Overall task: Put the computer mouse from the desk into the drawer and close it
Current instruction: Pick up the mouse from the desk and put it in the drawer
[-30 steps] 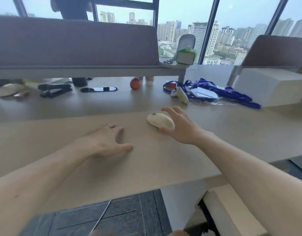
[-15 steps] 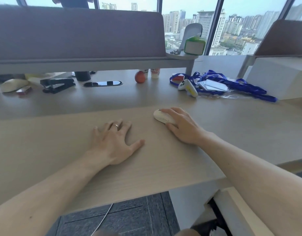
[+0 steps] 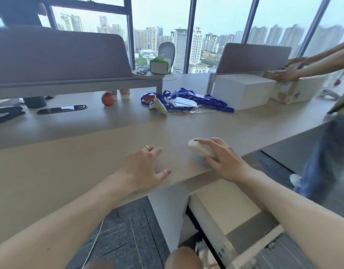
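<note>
The white computer mouse (image 3: 201,149), right of frame centre near the desk (image 3: 70,167) edge, sits clasped across its flanks by the right hand (image 3: 225,162); judged light, rigid, smooth-shelled, best held by its sides; left hand (image 3: 142,167) rests flat, empty.

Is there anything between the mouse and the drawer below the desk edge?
Nothing visible. The right hand holds the mouse near the desk edge, and the drawer sits pulled out just below, its top open.
</note>
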Action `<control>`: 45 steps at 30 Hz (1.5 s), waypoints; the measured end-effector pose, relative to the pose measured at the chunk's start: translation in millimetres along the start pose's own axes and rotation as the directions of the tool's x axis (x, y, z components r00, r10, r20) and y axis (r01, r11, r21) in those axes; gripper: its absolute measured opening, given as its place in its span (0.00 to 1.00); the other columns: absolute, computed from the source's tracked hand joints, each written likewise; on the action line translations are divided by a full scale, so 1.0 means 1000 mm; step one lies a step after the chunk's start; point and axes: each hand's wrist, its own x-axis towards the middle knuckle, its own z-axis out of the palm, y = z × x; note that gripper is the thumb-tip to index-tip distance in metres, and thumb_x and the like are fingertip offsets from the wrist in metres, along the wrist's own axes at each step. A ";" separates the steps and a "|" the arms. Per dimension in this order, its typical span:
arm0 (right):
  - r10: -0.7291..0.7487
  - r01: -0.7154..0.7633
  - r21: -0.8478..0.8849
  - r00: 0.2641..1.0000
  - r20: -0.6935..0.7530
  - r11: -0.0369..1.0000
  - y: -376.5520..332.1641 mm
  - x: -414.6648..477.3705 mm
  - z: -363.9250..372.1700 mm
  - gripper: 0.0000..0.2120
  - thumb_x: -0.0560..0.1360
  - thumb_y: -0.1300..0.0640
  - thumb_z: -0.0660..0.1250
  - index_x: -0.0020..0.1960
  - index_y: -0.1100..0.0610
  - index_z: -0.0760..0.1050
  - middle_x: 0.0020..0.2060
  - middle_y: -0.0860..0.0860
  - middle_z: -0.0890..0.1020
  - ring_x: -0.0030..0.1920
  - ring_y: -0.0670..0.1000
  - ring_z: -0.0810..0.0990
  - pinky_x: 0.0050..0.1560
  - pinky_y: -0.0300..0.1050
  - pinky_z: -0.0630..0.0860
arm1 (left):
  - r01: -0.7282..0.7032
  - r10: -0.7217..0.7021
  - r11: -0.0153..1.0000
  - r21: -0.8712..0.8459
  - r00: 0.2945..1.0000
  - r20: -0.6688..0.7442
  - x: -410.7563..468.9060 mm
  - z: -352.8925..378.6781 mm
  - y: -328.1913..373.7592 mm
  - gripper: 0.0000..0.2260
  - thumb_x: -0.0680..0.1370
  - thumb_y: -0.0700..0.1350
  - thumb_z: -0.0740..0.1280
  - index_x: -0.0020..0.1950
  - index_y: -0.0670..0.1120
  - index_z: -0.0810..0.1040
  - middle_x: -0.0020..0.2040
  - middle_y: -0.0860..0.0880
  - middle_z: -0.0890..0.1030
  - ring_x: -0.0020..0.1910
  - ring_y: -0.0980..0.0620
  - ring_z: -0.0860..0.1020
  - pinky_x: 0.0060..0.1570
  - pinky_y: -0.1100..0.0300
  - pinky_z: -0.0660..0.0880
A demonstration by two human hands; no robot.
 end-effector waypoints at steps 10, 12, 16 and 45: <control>0.285 -0.292 -0.087 0.955 -0.087 0.952 0.086 -0.143 -0.057 0.26 0.76 0.52 0.67 0.73 0.46 0.67 0.66 0.50 0.74 0.62 0.50 0.74 0.63 0.46 0.71 | -0.432 0.432 0.901 0.032 0.902 0.009 -0.012 0.047 0.116 0.28 0.78 0.62 0.63 0.74 0.51 0.68 0.70 0.50 0.74 0.68 0.49 0.71 0.65 0.54 0.70; 0.332 -0.337 -0.069 0.940 -0.074 0.939 0.096 -0.158 -0.053 0.27 0.76 0.53 0.67 0.74 0.45 0.66 0.66 0.50 0.73 0.62 0.50 0.74 0.64 0.46 0.71 | -0.484 0.484 0.874 0.036 0.875 0.016 -0.013 0.063 0.127 0.28 0.78 0.62 0.63 0.74 0.50 0.68 0.72 0.49 0.73 0.70 0.49 0.69 0.68 0.54 0.68; 0.404 -0.403 -0.049 0.915 0.017 0.914 0.106 -0.172 -0.033 0.28 0.77 0.52 0.67 0.74 0.40 0.64 0.64 0.47 0.68 0.61 0.47 0.71 0.63 0.40 0.64 | -0.526 0.521 0.844 0.107 0.851 0.066 -0.011 0.094 0.137 0.33 0.76 0.62 0.65 0.76 0.47 0.65 0.75 0.45 0.68 0.74 0.45 0.65 0.71 0.51 0.66; 0.560 -0.471 -0.307 0.743 0.366 0.827 0.139 -0.093 0.104 0.36 0.73 0.59 0.68 0.76 0.40 0.59 0.63 0.56 0.63 0.64 0.61 0.67 0.62 0.58 0.72 | -0.369 0.359 0.927 0.063 0.925 0.124 0.013 0.153 0.107 0.54 0.68 0.72 0.64 0.81 0.47 0.43 0.82 0.49 0.50 0.77 0.47 0.51 0.73 0.49 0.54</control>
